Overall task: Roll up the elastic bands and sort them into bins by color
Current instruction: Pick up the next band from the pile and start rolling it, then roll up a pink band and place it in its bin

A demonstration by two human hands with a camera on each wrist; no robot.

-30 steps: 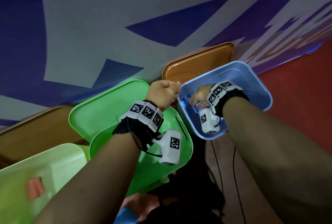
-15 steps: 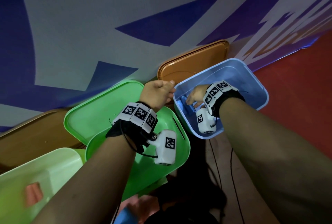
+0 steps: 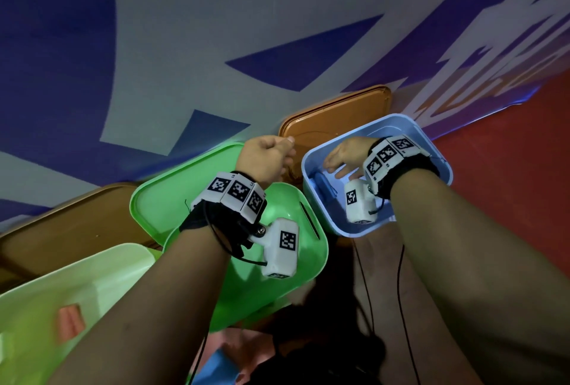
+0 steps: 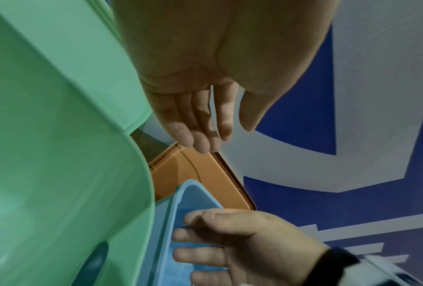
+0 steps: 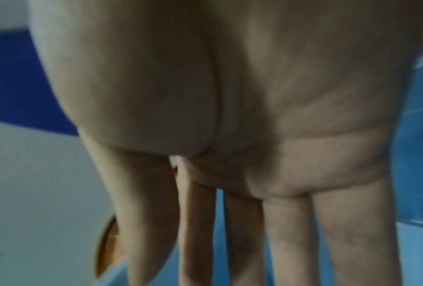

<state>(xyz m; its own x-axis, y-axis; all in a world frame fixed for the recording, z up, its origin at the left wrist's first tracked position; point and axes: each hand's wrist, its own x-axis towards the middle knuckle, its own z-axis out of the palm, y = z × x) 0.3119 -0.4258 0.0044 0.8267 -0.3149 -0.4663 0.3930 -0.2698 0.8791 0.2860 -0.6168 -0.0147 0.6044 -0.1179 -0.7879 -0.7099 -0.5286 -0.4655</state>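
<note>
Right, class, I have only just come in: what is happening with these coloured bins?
A person is sorting rolled elastic bands by colour. The right hand is spread open inside the blue bin, just above a rolled blue band lying there. The left hand hangs empty over the green bin. A pink roll lies in the pale green bin.

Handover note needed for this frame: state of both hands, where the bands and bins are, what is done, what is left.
Left hand: empty, fingers relaxed, above the gap between the green bin and the blue bin.
Right hand: fingers straight, over the blue bin, holding nothing.
Done: a rolled blue band lies in the blue bin; a pink roll sits in the pale green bin.
Left: pink and blue bands lie near the bottom edge of the head view, apparently unrolled and unsorted.
</note>
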